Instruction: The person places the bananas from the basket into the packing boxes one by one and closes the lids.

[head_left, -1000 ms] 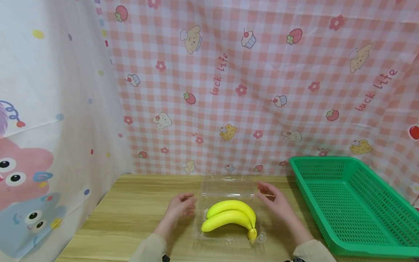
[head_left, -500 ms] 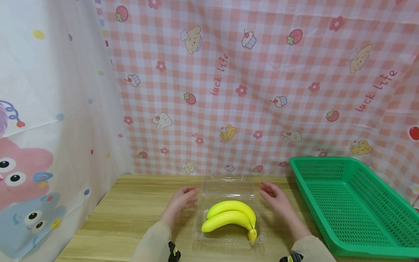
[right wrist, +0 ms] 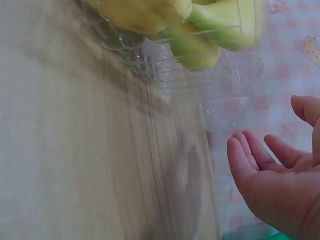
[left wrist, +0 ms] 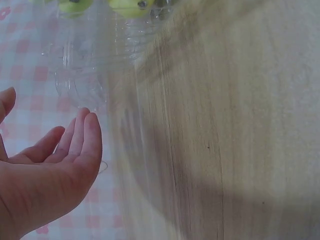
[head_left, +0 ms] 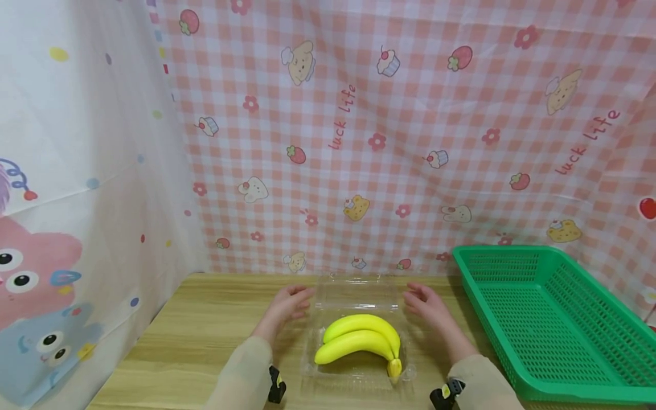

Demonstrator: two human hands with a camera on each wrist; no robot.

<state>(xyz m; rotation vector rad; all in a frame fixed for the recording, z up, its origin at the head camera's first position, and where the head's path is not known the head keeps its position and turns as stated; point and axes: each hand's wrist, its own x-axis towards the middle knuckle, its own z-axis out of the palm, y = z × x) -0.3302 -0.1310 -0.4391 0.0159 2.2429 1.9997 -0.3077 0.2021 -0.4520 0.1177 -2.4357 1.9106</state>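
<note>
A pair of yellow bananas (head_left: 359, 344), joined at the stem, lies in a clear plastic clamshell box (head_left: 353, 382). Its see-through lid (head_left: 356, 293) is folded back on the far side. My left hand (head_left: 286, 306) is at the lid's left edge, fingers loosely bent and nothing in them. On the opposite side my right hand (head_left: 427, 306) is held by the lid's right edge, also holding nothing. Both wrist views show relaxed fingers, with fingertips (left wrist: 90, 120) near the clear plastic. In the right wrist view the banana ends (right wrist: 195, 47) show through the box wall.
A large green plastic basket (head_left: 543, 324) stands to the right on the wood-grain table (head_left: 215, 324). Behind hangs a pink checked cloth (head_left: 328, 171), and a white patterned cloth (head_left: 118, 228) hangs at the left. Black straps (head_left: 277, 384) are on the wrists.
My left hand has moved forward and slightly right, up alongside the lid. My right hand has shifted only a little. The box and the bananas have stayed put.
</note>
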